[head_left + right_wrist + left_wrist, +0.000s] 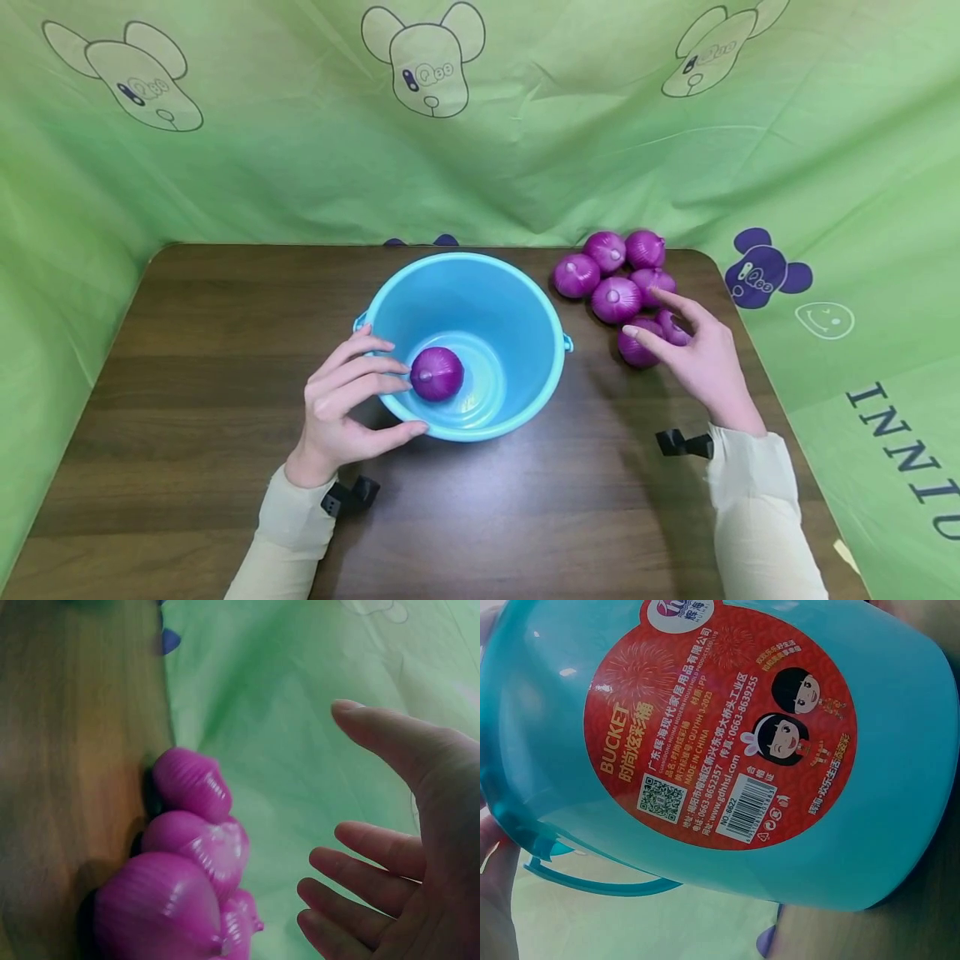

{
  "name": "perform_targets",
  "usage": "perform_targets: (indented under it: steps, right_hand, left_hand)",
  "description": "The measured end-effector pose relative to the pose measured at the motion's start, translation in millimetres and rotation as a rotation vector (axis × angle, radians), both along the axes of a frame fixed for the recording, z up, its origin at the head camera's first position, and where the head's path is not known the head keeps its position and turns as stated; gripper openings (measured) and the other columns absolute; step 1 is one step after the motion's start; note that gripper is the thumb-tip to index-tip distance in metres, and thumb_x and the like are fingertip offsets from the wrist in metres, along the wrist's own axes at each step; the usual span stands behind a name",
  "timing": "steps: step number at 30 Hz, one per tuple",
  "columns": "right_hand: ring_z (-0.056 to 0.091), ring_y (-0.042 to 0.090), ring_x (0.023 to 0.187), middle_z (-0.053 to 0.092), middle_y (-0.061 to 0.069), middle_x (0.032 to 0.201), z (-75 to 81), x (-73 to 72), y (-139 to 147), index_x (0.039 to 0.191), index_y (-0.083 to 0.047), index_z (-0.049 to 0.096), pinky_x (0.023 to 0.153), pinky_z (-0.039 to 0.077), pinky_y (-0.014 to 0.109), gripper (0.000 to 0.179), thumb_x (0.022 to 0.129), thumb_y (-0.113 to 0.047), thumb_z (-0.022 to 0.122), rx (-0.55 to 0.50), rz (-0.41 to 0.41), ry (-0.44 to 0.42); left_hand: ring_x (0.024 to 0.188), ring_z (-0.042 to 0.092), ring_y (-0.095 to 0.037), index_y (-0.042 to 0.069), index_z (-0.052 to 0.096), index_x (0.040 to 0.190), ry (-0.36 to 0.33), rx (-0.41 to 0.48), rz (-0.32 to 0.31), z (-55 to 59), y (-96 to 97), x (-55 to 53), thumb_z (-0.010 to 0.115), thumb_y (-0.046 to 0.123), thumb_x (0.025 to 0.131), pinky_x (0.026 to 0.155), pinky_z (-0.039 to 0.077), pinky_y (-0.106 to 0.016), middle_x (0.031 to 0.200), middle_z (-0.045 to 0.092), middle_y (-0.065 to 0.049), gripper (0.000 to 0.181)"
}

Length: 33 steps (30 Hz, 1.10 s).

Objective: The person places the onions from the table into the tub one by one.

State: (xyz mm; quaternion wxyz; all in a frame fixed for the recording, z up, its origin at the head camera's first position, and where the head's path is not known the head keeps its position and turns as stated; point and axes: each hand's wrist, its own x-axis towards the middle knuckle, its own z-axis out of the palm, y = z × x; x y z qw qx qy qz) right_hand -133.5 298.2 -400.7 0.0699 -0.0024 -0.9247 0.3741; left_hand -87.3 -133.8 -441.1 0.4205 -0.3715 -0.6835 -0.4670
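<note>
A light blue bucket (517, 275) stands upright at mid-table with one purple onion (437, 374) on its bottom. My left hand (347, 404) holds the bucket's left rim, fingers reaching over it and thumb along the front edge. The left wrist view is filled by the bucket's outer wall and its red label (720, 727); only bits of the hand (496, 900) show there. Over a group of glossy purple onions (617, 300) hovers my right hand (701, 354), thumb and fingers apart, nothing between them. In the right wrist view, this hand (390, 877) is beside several onions (161, 904).
The brown wooden table (187, 375) meets a green printed cloth (525, 167) at the back and sides. Onions lie close to the table's back right corner. A blue bucket handle (607, 887) hangs down one side of the bucket.
</note>
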Motion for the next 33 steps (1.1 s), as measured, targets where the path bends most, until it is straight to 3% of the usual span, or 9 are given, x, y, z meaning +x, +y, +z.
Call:
perform_targets:
  steps: [7, 14, 33]
  right_hand:
    - [0.054, 0.045, 0.127, 0.056, 0.019, 0.142, -12.2, 1.9, 8, 0.146, -0.007, 0.054, 0.103, 0.041, 0.062, 0.075, 0.084, -0.032, 0.087, 0.044, 0.030, 0.012]
    - [0.051, 0.045, 0.129, 0.056, 0.024, 0.141, -22.4, 2.3, 15, 0.146, -0.004, 0.053, 0.103, 0.040, 0.064, 0.079, 0.082, -0.035, 0.088, 0.078, 0.038, -0.009]
    - [0.062, 0.047, 0.109, 0.059, 0.031, 0.132, -37.8, 2.4, 20, 0.140, 0.005, 0.054, 0.093, 0.048, 0.062, 0.073, 0.083, -0.026, 0.088, 0.137, 0.064, -0.001]
  left_hand:
    - [0.090, 0.067, -0.036, 0.004, 0.076, 0.083, 0.007, 0.000, -0.004, 0.0, 0.1, -0.5, 0.084, 0.047, 0.082, 0.107, 0.045, -0.053, 0.085, 0.074, -0.012, 0.044]
    - [0.092, 0.067, -0.037, 0.003, 0.076, 0.083, 0.022, 0.008, -0.009, 0.6, 0.6, -0.1, 0.086, 0.045, 0.080, 0.106, 0.045, -0.056, 0.087, 0.074, -0.012, 0.043]
    - [0.093, 0.067, -0.036, 0.003, 0.076, 0.082, 0.020, 0.022, -0.015, 2.6, 2.6, 0.3, 0.087, 0.043, 0.080, 0.106, 0.045, -0.057, 0.086, 0.074, -0.012, 0.042]
